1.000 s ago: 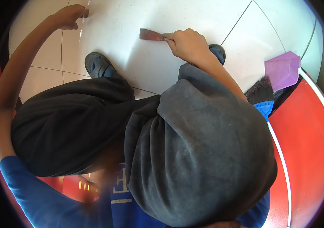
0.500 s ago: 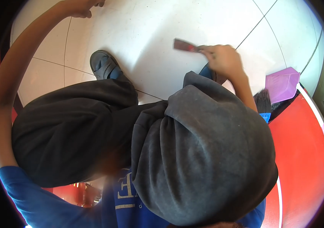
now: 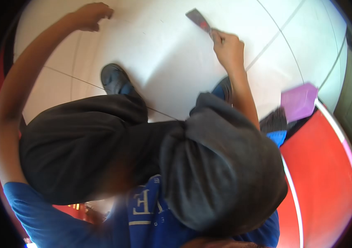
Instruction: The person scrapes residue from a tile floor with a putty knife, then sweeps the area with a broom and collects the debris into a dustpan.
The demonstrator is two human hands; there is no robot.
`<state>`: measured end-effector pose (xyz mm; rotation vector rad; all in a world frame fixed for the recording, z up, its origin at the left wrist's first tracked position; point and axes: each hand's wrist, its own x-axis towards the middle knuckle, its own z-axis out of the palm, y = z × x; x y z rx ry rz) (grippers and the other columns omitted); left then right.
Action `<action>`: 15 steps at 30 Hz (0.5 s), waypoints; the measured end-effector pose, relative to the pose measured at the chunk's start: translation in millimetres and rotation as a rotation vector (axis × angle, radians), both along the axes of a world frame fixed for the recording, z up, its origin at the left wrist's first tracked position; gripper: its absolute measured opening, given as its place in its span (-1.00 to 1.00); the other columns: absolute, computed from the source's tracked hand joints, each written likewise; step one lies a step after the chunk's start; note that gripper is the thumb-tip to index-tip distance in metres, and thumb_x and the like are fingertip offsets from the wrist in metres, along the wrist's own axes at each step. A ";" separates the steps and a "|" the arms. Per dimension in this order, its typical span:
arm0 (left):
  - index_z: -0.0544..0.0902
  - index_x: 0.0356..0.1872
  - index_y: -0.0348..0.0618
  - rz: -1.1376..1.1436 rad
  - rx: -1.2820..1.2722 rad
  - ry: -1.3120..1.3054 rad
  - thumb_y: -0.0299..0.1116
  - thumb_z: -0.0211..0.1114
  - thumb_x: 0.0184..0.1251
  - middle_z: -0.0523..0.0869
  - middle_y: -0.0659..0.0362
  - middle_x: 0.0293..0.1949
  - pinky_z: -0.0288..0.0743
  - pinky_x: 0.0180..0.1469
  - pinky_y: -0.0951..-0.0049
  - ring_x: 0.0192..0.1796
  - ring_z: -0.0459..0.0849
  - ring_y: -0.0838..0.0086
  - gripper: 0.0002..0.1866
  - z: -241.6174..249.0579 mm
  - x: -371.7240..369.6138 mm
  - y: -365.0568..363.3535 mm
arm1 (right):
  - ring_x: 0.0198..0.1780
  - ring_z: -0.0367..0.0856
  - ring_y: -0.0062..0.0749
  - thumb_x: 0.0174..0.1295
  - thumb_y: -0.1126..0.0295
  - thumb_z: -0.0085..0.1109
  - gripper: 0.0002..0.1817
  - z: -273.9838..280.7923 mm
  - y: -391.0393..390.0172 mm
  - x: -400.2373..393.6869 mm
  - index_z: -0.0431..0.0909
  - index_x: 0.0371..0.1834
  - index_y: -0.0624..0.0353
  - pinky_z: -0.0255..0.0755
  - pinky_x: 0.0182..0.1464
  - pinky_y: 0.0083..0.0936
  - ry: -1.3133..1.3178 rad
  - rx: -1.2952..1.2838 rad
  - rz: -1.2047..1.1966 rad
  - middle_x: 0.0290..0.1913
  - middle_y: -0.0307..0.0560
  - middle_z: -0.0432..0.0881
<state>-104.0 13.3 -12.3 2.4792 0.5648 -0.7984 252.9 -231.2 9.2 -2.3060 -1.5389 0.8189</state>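
My right hand (image 3: 230,51) is closed round the handle of a scraper (image 3: 198,18). Its flat, dark blade with a reddish mark points up and left, over the pale tiled floor (image 3: 163,62). At the upper left, my left hand (image 3: 93,16) is held out over the floor, thumb and fingers bent and apart, and I see nothing in it. Between my arms are my dark trousers, and my two dark shoes (image 3: 116,78) stand on the tiles.
At the right are a pink-purple dustpan (image 3: 299,101) with a white and pink handle, and a brush (image 3: 276,138) with dark bristles and a blue head. Below them lies a red panel (image 3: 322,177) with a white edge. Thin joint lines cross the floor.
My right hand has moved up and slightly left with the scraper, whose blade now tilts more steeply upward. My left hand shows more fully, a little lower in view. The whole view has shifted slightly.
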 end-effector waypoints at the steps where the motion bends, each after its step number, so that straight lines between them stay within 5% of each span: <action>1: 0.54 -0.07 -0.11 0.012 0.025 -0.094 -0.54 0.51 -0.14 0.59 0.03 -0.12 0.44 0.06 0.09 0.04 0.56 0.05 -0.49 17.2 -6.6 -6.8 | -0.19 0.64 0.21 0.33 0.21 0.09 -0.71 0.2 9.1 -6.3 0.71 -0.07 0.08 0.52 -0.13 -0.23 -0.008 -0.074 -0.010 -0.26 0.26 0.63; 2: 0.54 -0.06 -0.10 0.065 -0.015 -0.050 -0.50 0.52 -0.12 0.60 0.02 -0.09 0.44 0.07 0.09 0.06 0.55 0.03 -0.49 34.5 -17.6 -16.5 | -0.22 0.65 0.18 0.34 0.25 0.07 -0.72 -6.3 4.0 3.2 0.70 -0.05 0.10 0.51 -0.15 -0.20 -0.014 0.015 0.069 -0.25 0.27 0.64; 5: 0.59 0.01 -0.19 0.337 -0.207 -0.002 -0.11 0.48 0.10 0.62 -0.05 -0.01 0.46 0.15 0.15 0.12 0.55 0.05 -0.49 85.8 -44.2 -83.2 | -0.53 0.49 -0.58 0.37 0.33 0.07 -0.68 -4.3 -31.3 51.4 0.66 0.04 0.28 0.47 -0.41 -0.54 0.113 -0.070 0.038 -0.43 0.00 0.68; 7: 0.61 0.07 -0.30 0.435 -0.549 0.400 0.28 0.13 0.34 0.63 -0.16 0.08 0.50 0.14 0.05 0.17 0.60 0.02 -0.27 137.4 -30.6 -126.3 | -0.45 0.60 -0.53 0.42 0.31 0.00 -0.65 -9.7 -27.3 53.4 0.66 0.05 0.30 0.54 -0.33 -0.55 0.172 -0.074 -0.068 -0.31 -0.05 0.75; 9: 0.63 0.08 -0.34 0.608 -0.875 0.416 0.33 0.03 0.37 0.65 -0.20 0.08 0.54 0.11 0.11 0.16 0.63 0.08 -0.21 98.8 -42.3 -174.1 | -0.24 0.74 -0.31 0.40 0.35 0.03 -0.67 -14.2 19.0 24.0 0.64 0.06 0.32 0.57 -0.14 -0.44 0.088 0.031 0.112 -0.17 0.13 0.76; 11: 0.63 0.07 -0.33 0.636 -0.830 0.294 0.31 0.05 0.36 0.65 -0.18 0.07 0.54 0.10 0.11 0.15 0.63 0.09 -0.23 66.5 -32.8 -196.6 | -0.14 0.75 -0.19 0.43 0.27 0.00 -0.64 5.3 41.5 -0.9 0.63 0.06 0.30 0.55 -0.10 -0.40 0.039 0.044 0.259 -0.14 0.11 0.75; 15: 0.64 0.06 -0.30 0.916 -0.663 0.127 0.27 0.09 0.35 0.67 -0.15 0.05 0.54 0.09 0.13 0.12 0.65 0.10 -0.28 38.9 -53.2 -236.5 | -0.34 0.74 -0.18 0.45 0.23 -0.04 -0.60 -17.2 68.7 19.4 0.61 0.12 0.27 0.59 -0.26 -0.42 0.133 -0.123 0.438 -0.14 0.21 0.73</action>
